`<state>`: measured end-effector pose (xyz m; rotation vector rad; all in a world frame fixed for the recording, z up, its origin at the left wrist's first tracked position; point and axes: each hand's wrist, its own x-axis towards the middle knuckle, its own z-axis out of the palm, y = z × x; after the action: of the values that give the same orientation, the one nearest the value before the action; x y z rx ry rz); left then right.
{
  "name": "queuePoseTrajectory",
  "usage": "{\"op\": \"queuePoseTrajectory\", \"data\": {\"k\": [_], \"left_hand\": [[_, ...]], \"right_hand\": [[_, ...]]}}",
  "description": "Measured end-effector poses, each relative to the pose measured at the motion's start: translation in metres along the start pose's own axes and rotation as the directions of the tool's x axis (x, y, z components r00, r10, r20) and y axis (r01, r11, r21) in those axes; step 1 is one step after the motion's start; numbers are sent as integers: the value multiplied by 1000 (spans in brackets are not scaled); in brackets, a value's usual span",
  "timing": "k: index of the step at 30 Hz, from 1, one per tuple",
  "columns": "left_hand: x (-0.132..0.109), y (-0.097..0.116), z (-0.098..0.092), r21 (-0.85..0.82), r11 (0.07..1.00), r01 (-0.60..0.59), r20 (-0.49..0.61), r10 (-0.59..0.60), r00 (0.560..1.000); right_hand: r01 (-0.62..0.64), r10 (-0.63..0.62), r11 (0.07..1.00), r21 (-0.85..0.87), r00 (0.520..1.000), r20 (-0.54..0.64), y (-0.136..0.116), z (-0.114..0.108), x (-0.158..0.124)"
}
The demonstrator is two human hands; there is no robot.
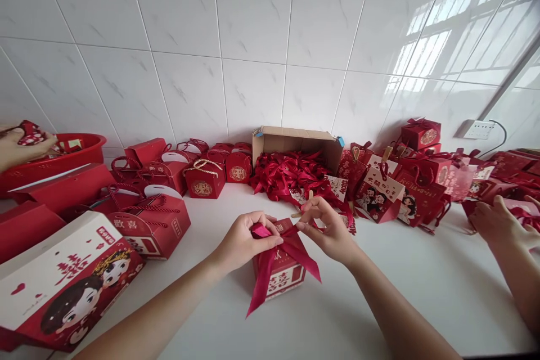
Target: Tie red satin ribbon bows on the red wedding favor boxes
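A small red gift box with white and gold Chinese lettering stands on the white table in front of me. Across its top lies a dark red ribbon tied in a bow, its two tails hanging down the front. My left hand is closed on the bow's left loop, thumb and fingers pinching it near the knot. On the other side, my right hand pinches the ribbon's right part between thumb and forefinger. A pale tan piece shows behind the fingers; I cannot make out what it is.
Behind the hands, a cardboard box spills red ribbons. Red gift boxes crowd the left, more finished boxes the right. Another person's hand is over a red basket; a further person's hands touch a box at right.
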<state>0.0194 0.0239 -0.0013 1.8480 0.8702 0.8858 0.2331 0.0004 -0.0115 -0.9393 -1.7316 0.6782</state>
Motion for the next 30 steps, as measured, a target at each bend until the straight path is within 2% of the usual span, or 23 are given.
{"op": "queuePoseTrajectory", "data": {"k": [4,8,13,17,19,23,27,30], "left_hand": [[-4,1,-1,-1,1000,29,8,-29,1000],[-7,1,-3,-60,997,39,72,-35,997],[-7,-3,-1,-89,995,36,43,-32,999],[-7,-2,3,-67,997,23,12,-22,1000],[-7,0,4,-84,995,47,20,-45,999],[-5,3,5,-108,991,78,46,-74,996],[-2,3,5,-103,994,40,89,-31,996],[-2,2,6,-115,993,15,144,1,990]], "right_hand": [[-23,24,996,81,1000,-14,9,6,-2],[-41,40,999,-16,999,-11,9,7,-4],[-75,89,984,-159,993,80,7,2,-8],[-40,74,981,-191,982,173,8,1,-10],[-17,49,986,-165,981,188,8,2,-10],[-37,45,996,-81,994,101,8,5,-10],[-96,93,993,65,994,50,5,8,-8],[-143,135,972,184,989,55,3,7,-6]]}}
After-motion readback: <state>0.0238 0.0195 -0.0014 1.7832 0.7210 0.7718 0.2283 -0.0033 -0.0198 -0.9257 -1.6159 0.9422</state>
